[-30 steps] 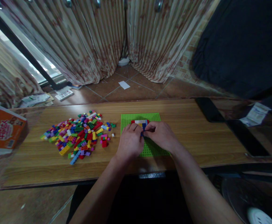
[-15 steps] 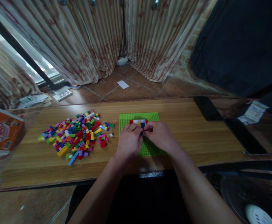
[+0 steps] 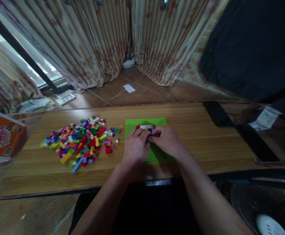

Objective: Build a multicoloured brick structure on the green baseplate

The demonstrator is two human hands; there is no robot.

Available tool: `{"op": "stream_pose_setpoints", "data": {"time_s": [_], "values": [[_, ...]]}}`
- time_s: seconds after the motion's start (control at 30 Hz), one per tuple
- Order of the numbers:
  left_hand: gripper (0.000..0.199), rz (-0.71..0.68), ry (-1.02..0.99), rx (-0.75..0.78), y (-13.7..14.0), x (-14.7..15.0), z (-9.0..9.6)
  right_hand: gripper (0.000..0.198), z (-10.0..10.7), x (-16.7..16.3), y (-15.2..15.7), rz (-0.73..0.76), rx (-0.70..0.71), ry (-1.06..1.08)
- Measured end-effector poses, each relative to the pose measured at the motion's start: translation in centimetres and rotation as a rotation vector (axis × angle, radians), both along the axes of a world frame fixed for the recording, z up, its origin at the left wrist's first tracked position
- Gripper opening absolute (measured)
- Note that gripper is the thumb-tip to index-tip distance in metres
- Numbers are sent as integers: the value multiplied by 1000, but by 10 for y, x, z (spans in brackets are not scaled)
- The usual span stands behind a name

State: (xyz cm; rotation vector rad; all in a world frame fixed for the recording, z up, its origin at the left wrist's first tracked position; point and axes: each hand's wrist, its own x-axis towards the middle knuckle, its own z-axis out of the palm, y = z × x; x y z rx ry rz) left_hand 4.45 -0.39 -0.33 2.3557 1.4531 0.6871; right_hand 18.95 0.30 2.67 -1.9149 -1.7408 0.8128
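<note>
A green studded baseplate (image 3: pixel 160 156) lies on the table in front of me, carrying a low build of toy bricks (image 3: pixel 146 127) in red, white and blue. My left hand (image 3: pixel 136 147) rests over the near left part of this build, fingers bent and closed together. From the right, my right hand (image 3: pixel 168 140) meets it with thumb and forefinger pinched at the build's near edge. A small dark blue brick is mostly covered where the fingertips meet. What lies under the left fingers is hidden.
A large heap of mixed coloured bricks (image 3: pixel 81 140) spreads over the table's left side. Several small bricks (image 3: pixel 108 148) lie between heap and baseplate. An orange and white box (image 3: pixel 4 137) stands at far left. Two black phone-like slabs (image 3: pixel 218 114) lie at the right.
My right fingertips have shifted slightly left and closed in against the left hand, covering more of the blue pieces. The left hand has hardly moved.
</note>
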Motion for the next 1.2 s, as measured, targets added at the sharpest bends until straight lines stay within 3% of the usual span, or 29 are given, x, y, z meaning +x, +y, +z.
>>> {"op": "stream_pose_setpoints", "data": {"time_s": [0.67,1.2], "values": [[39,-31,-144,-85,1,-13,2,17,-12,7,9,-24,-39,98],[17,-49,-137,3,0,-9,-7,11,-13,10,6,29,2,-14]]}}
